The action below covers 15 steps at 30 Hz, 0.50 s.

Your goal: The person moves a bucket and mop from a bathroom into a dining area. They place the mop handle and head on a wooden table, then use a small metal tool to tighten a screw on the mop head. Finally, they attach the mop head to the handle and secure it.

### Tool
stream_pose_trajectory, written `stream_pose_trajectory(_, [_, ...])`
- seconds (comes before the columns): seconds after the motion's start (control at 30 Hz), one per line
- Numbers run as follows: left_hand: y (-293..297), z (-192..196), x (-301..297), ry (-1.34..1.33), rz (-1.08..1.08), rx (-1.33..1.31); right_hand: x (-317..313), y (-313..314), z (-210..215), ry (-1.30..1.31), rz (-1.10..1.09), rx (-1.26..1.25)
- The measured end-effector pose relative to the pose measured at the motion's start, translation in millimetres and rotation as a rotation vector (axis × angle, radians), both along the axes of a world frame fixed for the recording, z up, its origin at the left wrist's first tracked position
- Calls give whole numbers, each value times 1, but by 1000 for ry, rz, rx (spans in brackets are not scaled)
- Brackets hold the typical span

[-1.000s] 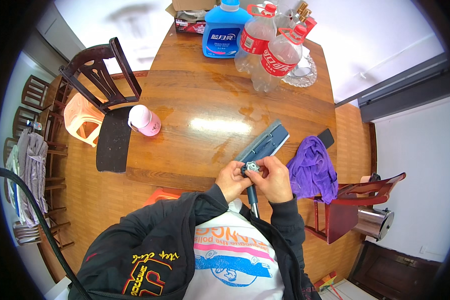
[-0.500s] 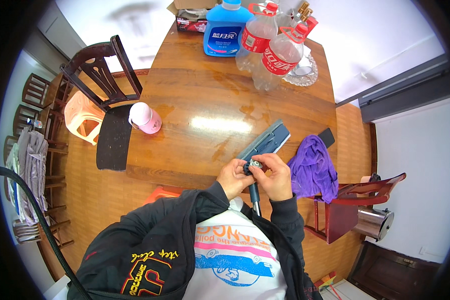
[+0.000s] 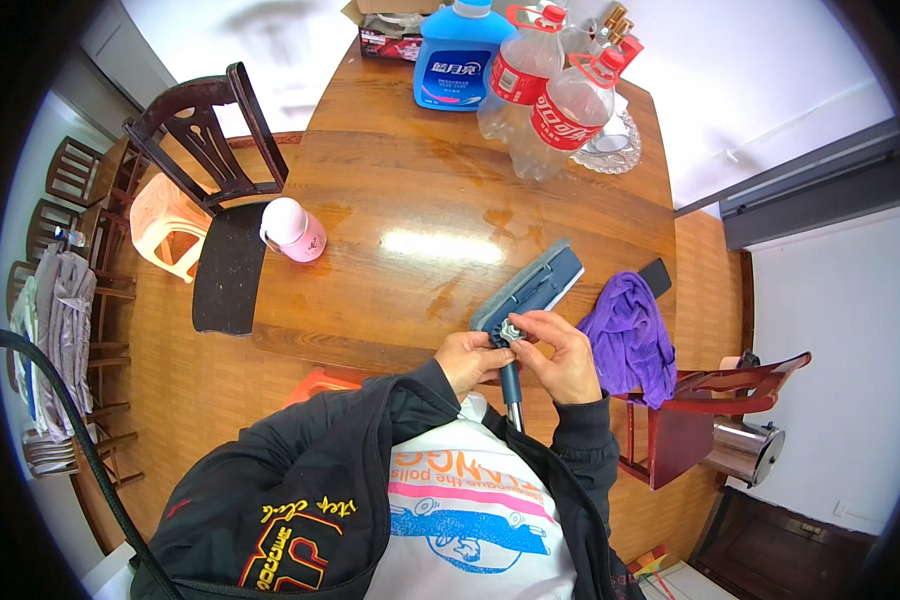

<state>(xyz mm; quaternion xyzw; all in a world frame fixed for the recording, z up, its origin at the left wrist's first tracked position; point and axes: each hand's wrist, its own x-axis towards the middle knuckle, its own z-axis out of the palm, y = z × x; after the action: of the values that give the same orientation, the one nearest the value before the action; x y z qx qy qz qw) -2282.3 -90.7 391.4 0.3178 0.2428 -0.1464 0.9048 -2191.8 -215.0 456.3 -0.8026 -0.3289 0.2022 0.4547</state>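
Your left hand is clenched around the neck of the squeegee, right where the dark blue handle meets the head. Your right hand pinches a small grey clip at that same joint, fingers curled in over it (exact grip is too small to tell). Both hands touch the tool and sit just beside each other at the near edge of the table.

The squeegee head lies flat on the wood, angled away to the far right, with the handle running back toward your chest between your forearms.

Just right of the head, a purple cloth hangs over the table's right edge, with a small black thing at its far corner (cannot tell what it is). A red chair stands near right, below the cloth.

To the left a pink cup sits at the table's left edge, well apart from your hands, beside a dark wooden chair and a peach plastic stool.

At the far end: a blue jug, two clear bottles with red labels, a glass dish and a box.
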Motion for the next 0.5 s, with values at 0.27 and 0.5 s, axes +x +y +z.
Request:
stream_pose_trajectory(0.27, [-2, -1, 0, 10, 38, 14, -2, 5, 2, -23, -7, -19])
stream_pose_trajectory(0.5, [-2, 7, 1, 38, 24, 73, 0, 6, 3, -82, 16, -32])
